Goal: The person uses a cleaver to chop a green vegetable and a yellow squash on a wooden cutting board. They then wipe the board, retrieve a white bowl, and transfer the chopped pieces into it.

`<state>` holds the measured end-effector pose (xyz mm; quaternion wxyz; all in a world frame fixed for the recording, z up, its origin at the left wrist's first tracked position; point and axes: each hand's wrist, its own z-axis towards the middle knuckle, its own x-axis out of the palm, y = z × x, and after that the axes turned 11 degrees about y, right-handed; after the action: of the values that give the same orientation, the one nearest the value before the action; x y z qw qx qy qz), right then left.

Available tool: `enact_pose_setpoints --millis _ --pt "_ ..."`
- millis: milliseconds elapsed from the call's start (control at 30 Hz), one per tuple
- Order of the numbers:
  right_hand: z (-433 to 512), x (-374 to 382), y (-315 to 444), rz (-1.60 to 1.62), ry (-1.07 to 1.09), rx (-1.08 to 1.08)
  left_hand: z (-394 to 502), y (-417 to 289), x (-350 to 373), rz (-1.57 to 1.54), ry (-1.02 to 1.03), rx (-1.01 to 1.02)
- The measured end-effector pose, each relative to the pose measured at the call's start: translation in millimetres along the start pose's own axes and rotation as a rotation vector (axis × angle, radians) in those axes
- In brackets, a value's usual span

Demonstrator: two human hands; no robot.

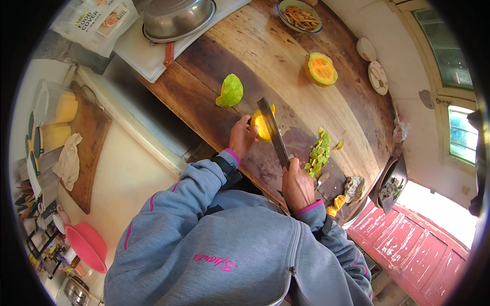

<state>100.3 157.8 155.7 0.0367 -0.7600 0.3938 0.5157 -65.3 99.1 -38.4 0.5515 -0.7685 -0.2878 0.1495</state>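
Observation:
My left hand (244, 137) grips a piece of orange-fleshed pumpkin (260, 126) over the wooden table (245, 42). In my right hand (298, 184) is the handle of a cleaver-like kitchen knife (275, 132); its dark blade lies along the right side of the pumpkin piece, hiding part of it. Just beyond my left hand sits a peeled green pumpkin piece (230, 91). A cut pumpkin half (321, 69) rests farther back, its orange inside showing. To the right of the knife is a pile of green peelings (319, 155), with a spoon (322, 178) near its lower end.
A metal basin (178, 17) stands upside down on a white board (141, 63) at the back left. An enamel bowl of brown strips (299, 16) is at the back. A crumpled cloth (355, 187) and orange pumpkin scraps (336, 205) lie at the table's right end.

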Motion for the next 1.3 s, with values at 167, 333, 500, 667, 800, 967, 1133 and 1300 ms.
enact_pose_setpoints --millis 167,333,500,667,800,967,1133,1300 --pt "9.8 5.6 -2.5 -0.046 0.035 -0.011 -2.6 -9.4 2.6 0.055 -0.019 0.021" --pt "15.7 10.5 -6.5 -0.087 0.015 -0.042 -6.9 -15.2 3.4 0.097 -0.053 0.067" --pt "22.4 13.4 -8.4 -0.058 0.014 -0.01 -6.0 -12.3 3.0 0.199 -0.074 0.107" --pt "33.1 17.4 -10.2 0.023 0.062 0.044 -1.9 -8.4 -6.9 0.456 -0.096 0.215" --pt "41.4 19.5 -12.3 0.042 0.096 0.041 3.7 -8.2 -14.6 0.479 -0.037 0.137" --pt "51.1 19.8 -12.5 0.052 0.083 0.024 8.5 -9.6 -16.4 0.446 -0.008 0.071" --pt "59.5 25.6 -20.2 0.022 0.106 0.022 8.7 -3.1 -14.6 0.481 -0.022 0.151" --pt "77.9 50.0 -21.7 0.06 0.079 0.071 2.7 -2.2 -15.3 0.225 0.06 -0.101"
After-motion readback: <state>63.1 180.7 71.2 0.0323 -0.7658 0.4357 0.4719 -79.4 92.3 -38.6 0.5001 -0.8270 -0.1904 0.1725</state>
